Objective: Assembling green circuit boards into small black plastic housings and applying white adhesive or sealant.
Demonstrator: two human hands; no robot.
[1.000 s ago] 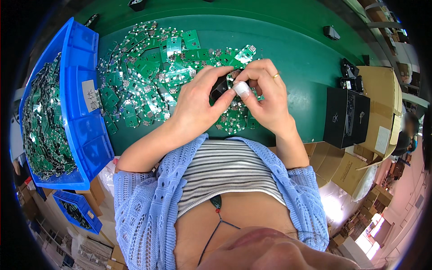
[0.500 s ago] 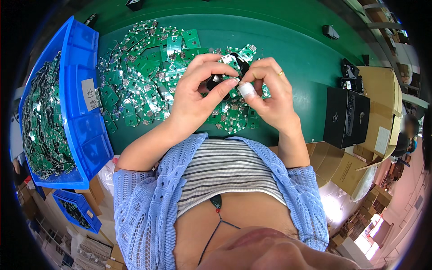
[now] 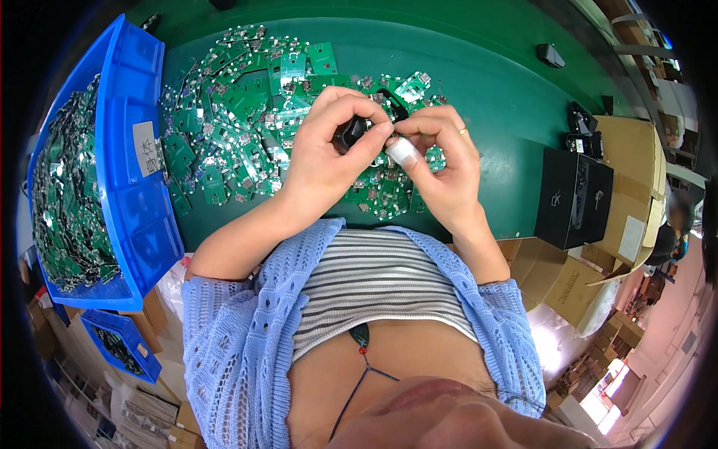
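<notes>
My left hand (image 3: 323,161) is closed around a rounded black plastic piece (image 3: 350,135), with its thumb and forefinger tips pressed together. Facing it, my right hand (image 3: 449,168) has its fingers curled in a pinch against the left fingertips. White tape (image 3: 402,152) wraps the right thumb, and whatever lies between the right fingertips is hidden. Just beyond both hands, a black looped part (image 3: 394,103) shows; whether it joins the held piece I cannot tell. Loose green circuit boards (image 3: 247,97) lie under and around the hands, many overlapping in a heap to the left.
A tilted blue bin (image 3: 134,202) full of circuit boards stands at the left, with a smaller blue bin (image 3: 123,346) below. At the right are an open black box (image 3: 574,198), a cardboard box (image 3: 632,187) and small black parts (image 3: 585,138) on the green table (image 3: 501,105).
My hands have shifted slightly and the black piece in the left one shows more. The right thumb and fingers have moved a little left, closer to the left fingertips.
</notes>
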